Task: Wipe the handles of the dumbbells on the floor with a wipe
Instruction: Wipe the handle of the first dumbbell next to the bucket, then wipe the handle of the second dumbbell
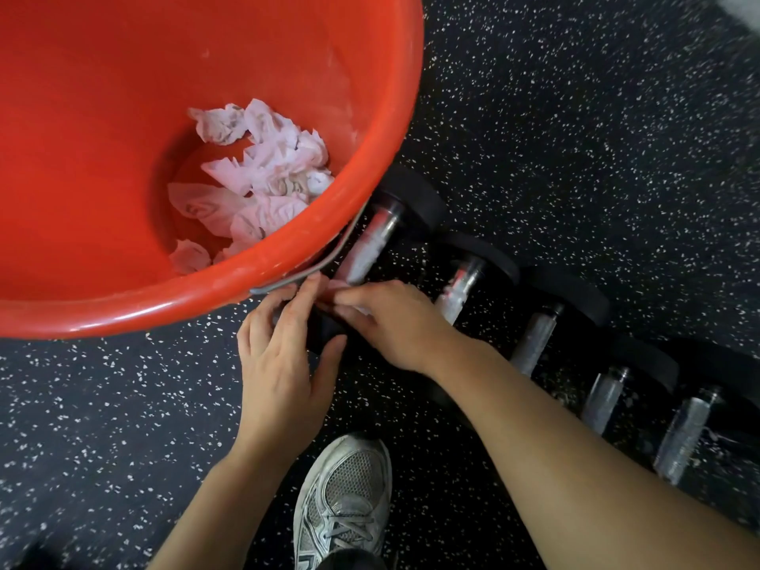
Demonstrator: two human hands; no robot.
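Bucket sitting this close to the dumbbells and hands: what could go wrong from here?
1. The red bucket overhangs the first dumbbell handle, so part of it may go unwiped.
2. Both hands, left hand and right hand, work beside the bucket's wire handle; a bump could tip out the used wipes.
3. The shoe is close to the dumbbell row.

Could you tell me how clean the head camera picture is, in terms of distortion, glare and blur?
Head view: wide-angle distortion balloons the red bucket and bends the row of dumbbells; a soft glare streak runs along the bucket's near rim; the frame's edges, notably the top right corner, are smeared; the left hand, right hand and shoe are fairly sharp.
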